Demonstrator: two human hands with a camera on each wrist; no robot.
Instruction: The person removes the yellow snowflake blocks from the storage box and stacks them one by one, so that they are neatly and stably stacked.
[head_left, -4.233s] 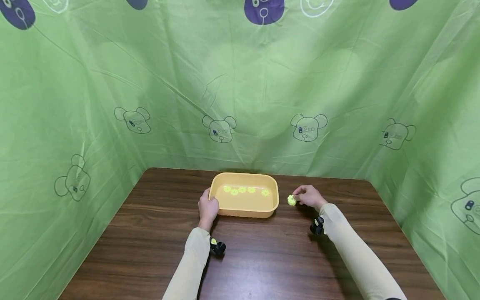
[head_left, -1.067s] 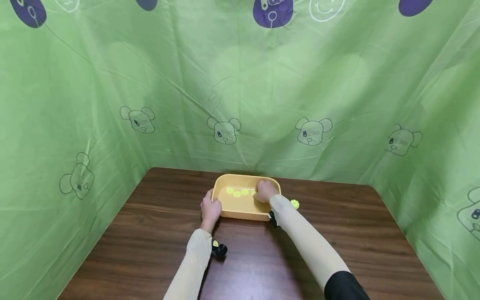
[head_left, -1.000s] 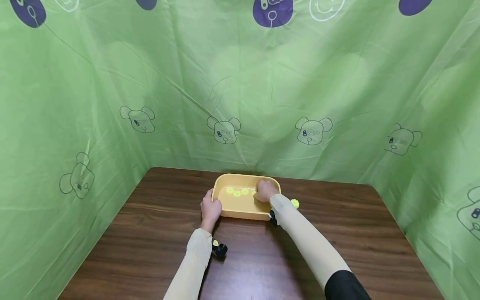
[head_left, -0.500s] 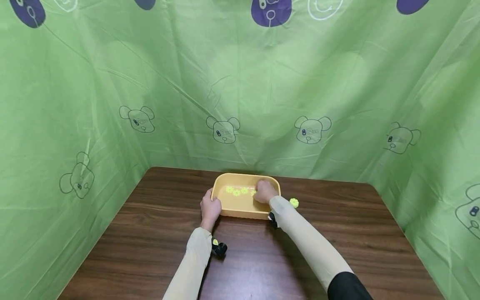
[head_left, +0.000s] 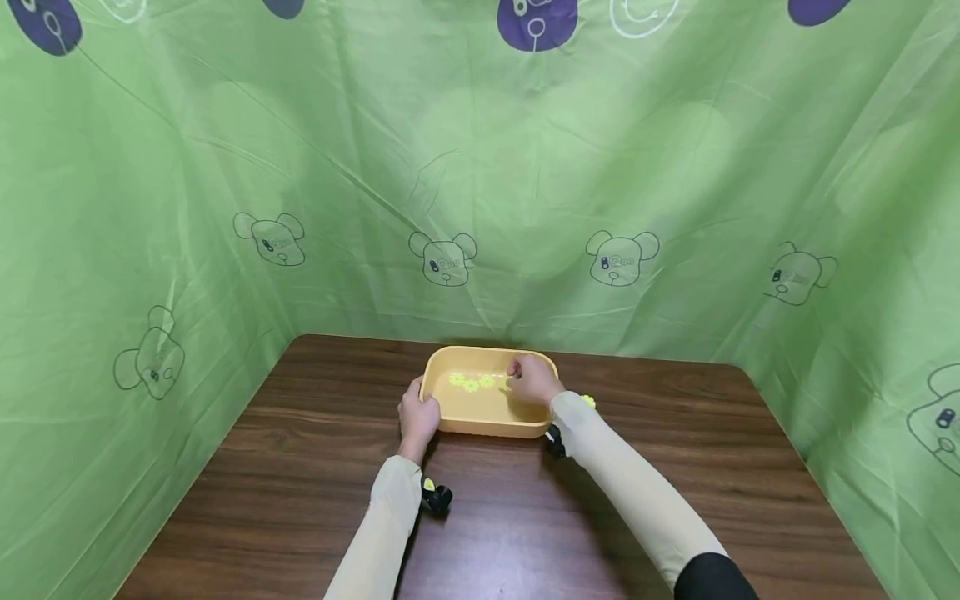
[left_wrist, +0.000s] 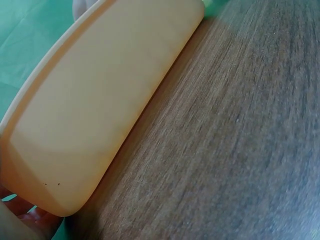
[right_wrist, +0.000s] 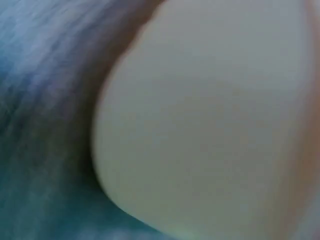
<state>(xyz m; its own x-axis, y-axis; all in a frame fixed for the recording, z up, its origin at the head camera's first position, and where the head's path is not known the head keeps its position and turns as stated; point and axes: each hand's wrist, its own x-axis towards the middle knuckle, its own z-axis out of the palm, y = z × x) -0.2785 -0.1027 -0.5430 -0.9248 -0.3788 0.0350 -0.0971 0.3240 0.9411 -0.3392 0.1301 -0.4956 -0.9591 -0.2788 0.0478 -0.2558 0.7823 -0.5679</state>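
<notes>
My left hand [head_left: 418,416] grips the left end of a yellow plastic basin [head_left: 487,430], thumb over the rim. In the left wrist view, fingers [left_wrist: 35,220] show below a corner of the basin [left_wrist: 95,100]. My right hand [head_left: 535,380] reaches over the basin's right end, its curled fingers low inside. I cannot tell what those fingers hold. Yellow flower-shaped pieces [head_left: 471,385] lie in a row on the basin floor, the rightmost partly covered by the right hand. Another yellow flower piece [head_left: 588,401] sits just right of the basin, partly behind the sleeve.
The basin stands near the back edge of a dark wooden table [head_left: 300,483]. A green curtain [head_left: 540,192] with bear drawings surrounds the back and sides. In the right wrist view, the basin's wall [right_wrist: 200,125] is blurred and fills most of the picture.
My right hand has moved from the flower piece right of the basin into the basin; lately it has shifted slightly up and right. The left hand keeps its grip on the basin.
</notes>
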